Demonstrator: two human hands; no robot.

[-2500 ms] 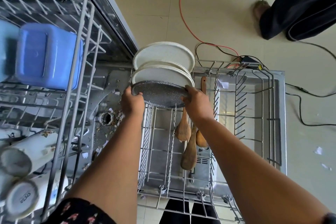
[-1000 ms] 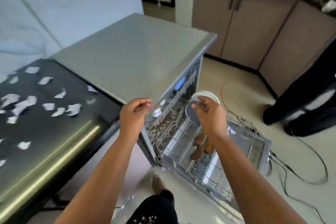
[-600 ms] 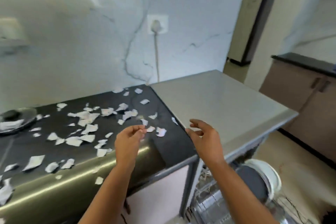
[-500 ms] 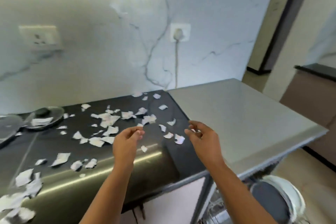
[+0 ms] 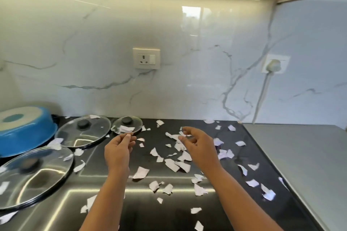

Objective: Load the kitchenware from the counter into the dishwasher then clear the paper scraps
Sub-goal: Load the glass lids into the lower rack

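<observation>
Several white paper scraps (image 5: 175, 165) lie scattered over the black counter (image 5: 142, 210). Three glass lids with black knobs rest on it: a small lid (image 5: 127, 124) at the back, a medium lid (image 5: 83, 133) to its left, and a large lid (image 5: 32, 174) at the front left. An upturned blue basin (image 5: 22, 129) stands at the far left. My left hand (image 5: 119, 151) hovers over the counter just in front of the small lid, fingers loosely curled, holding nothing. My right hand (image 5: 197, 146) hangs above the scraps, fingers relaxed and empty.
A marble backsplash with a wall socket (image 5: 146, 58) rises behind the counter. A plugged-in cable (image 5: 262, 90) runs down the wall at the right. The grey dishwasher top (image 5: 300, 155) adjoins the counter on the right.
My view swung up from the dishwasher rack, where both hands set a grey plate, to the counter. Both hands now hover empty above the scraps, and the lids and blue basin have come into sight.
</observation>
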